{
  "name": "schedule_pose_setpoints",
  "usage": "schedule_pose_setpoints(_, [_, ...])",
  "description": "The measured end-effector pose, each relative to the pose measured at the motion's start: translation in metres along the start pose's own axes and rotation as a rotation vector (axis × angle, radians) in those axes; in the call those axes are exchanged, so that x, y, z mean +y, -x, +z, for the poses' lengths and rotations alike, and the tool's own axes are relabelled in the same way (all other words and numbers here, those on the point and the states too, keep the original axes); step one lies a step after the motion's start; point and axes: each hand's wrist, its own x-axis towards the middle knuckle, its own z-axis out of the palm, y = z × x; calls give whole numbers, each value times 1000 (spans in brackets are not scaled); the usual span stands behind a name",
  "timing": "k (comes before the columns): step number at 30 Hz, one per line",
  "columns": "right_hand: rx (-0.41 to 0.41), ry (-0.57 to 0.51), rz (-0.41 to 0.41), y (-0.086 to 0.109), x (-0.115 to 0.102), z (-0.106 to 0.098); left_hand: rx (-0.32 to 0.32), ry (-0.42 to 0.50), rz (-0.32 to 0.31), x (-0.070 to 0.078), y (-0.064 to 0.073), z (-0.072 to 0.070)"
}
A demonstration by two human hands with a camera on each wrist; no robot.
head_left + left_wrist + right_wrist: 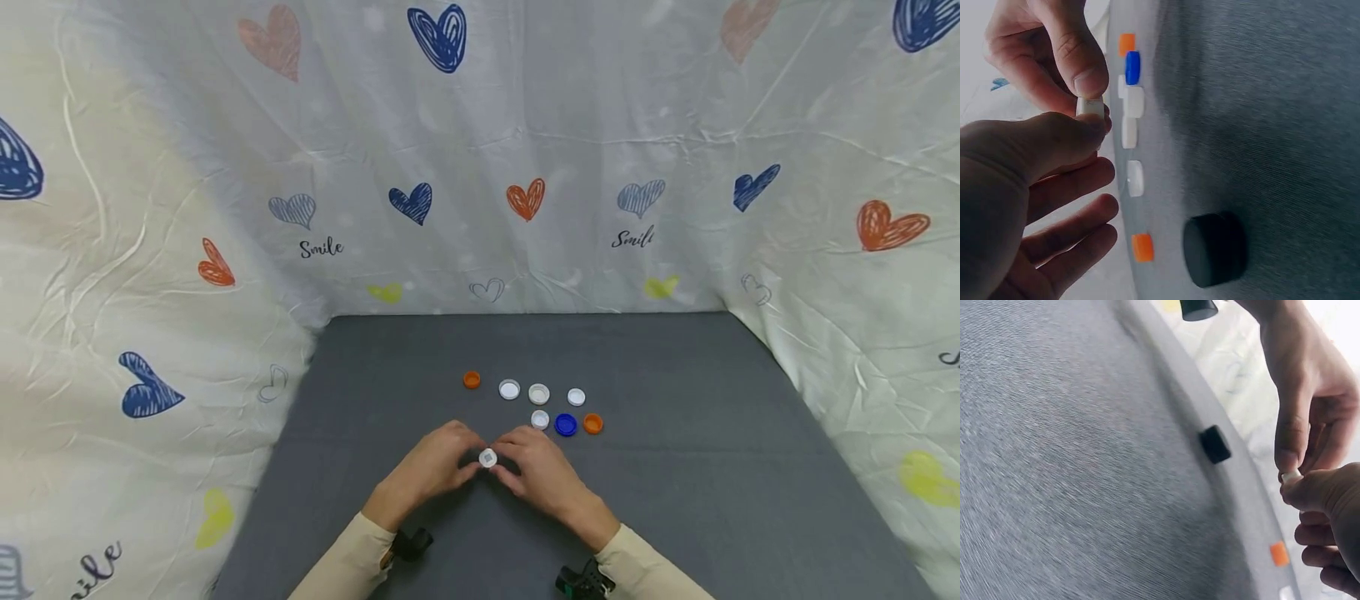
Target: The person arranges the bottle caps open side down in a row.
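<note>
Both hands (pixel 487 468) pinch a white cap (pixel 487 457) near scattered caps (pixel 538 394).

A small white bottle cap (pixel 487 457) is pinched between the fingertips of the left hand (pixel 431 467) and the right hand (pixel 542 473). It is round and shallow, and its open side faces up, showing a greyish inside. It sits just above the grey tabletop (pixel 675 500), around the middle of its width and nearer the front edge than the back edge. The wrist views show only a thin white sliver of it between thumb and finger.
</note>
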Motion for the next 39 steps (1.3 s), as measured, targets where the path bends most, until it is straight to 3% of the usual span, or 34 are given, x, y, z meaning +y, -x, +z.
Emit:
schedule_pose_setpoints(16, [-82, 23, 41, 6, -10, 26, -70, -45, -42, -9, 14, 17])
schedule_pose_setpoints(28, [-144, 107, 27, 10, -15, 33, -14, -135, -1, -9, 20, 30])
schedule_pose_setpoints(39, [-156, 101, 31, 11, -12, 32, -60, -63, -62, -11, 21, 29])
